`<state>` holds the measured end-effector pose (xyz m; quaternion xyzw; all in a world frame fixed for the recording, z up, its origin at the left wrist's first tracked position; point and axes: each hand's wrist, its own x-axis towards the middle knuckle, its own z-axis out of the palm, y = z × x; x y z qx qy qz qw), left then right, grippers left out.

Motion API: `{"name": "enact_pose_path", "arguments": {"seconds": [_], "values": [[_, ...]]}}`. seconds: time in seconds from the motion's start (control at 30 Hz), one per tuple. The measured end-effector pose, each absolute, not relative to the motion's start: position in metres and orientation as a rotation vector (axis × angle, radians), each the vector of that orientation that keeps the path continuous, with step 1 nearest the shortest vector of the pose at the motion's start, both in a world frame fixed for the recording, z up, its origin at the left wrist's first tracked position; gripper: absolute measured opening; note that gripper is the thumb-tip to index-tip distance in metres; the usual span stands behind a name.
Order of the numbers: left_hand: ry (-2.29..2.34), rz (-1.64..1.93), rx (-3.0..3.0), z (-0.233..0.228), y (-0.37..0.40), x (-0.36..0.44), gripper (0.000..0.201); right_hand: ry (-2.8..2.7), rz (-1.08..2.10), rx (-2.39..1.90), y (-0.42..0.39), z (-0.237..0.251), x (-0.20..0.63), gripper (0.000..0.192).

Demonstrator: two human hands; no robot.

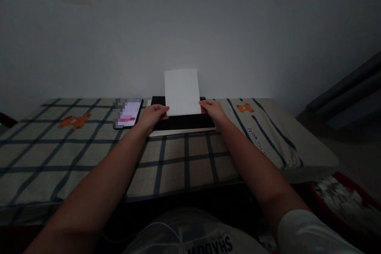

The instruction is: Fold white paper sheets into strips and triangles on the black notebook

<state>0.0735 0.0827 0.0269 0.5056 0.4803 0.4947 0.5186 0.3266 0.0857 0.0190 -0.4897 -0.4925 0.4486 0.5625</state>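
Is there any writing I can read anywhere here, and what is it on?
"SHADOW", upside down and cut off, on the person's shirt.
"world", then blurred words, on the checked bed cover.
Phone screen: pixelated, unreadable.
White paper, held by left hand and right hand: no legible text.

A white rectangular sheet of paper, faintly gridded, stands nearly upright at the far middle of the scene, its face turned toward the near side. Its lower corners are pinched on the left and right, and its bottom edge sits just above a flat black rectangular board with a pale rim.
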Motion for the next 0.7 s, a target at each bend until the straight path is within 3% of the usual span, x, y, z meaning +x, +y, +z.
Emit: {"name": "enact_pose_path", "arguments": {"seconds": [0.37, 0.7], "values": [[1.156, 1.255, 1.246, 0.0281, 0.0814, 0.0759, 0.021, -1.139, 1.102, -1.158, 0.0812, 0.0246, 0.3245, 0.007], [1.149, 1.225, 1.199, 0.0265, 0.0828, 0.0766, 0.008, -1.168, 1.042, -1.198, 0.0808, 0.025, 0.3252, 0.007]]}}
